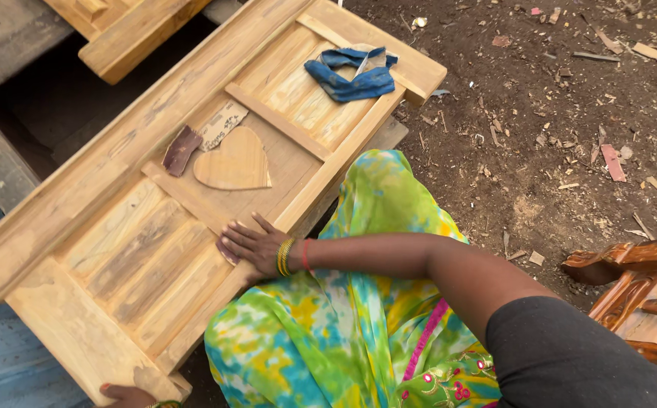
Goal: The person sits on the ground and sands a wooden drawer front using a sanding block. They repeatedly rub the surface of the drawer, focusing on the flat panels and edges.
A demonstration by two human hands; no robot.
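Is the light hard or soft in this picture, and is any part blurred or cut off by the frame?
Head view: soft, even daylight, no glare on the wooden door panel; deep shade only in the gap at upper left. The right hand on the panel is sharp; the left hand is cut by the bottom edge.

Bare matt wood door panel (117, 249) w/ rough grain, blue cloth rag (353, 75), brown sandpaper scrap (181, 149)

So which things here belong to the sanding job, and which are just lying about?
In use:
right hand pressing sandpaper
wooden door panel
left hand at its corner

Lying about:
spare sandpaper pieces
blue cloth
wood scraps
carved wooden piece
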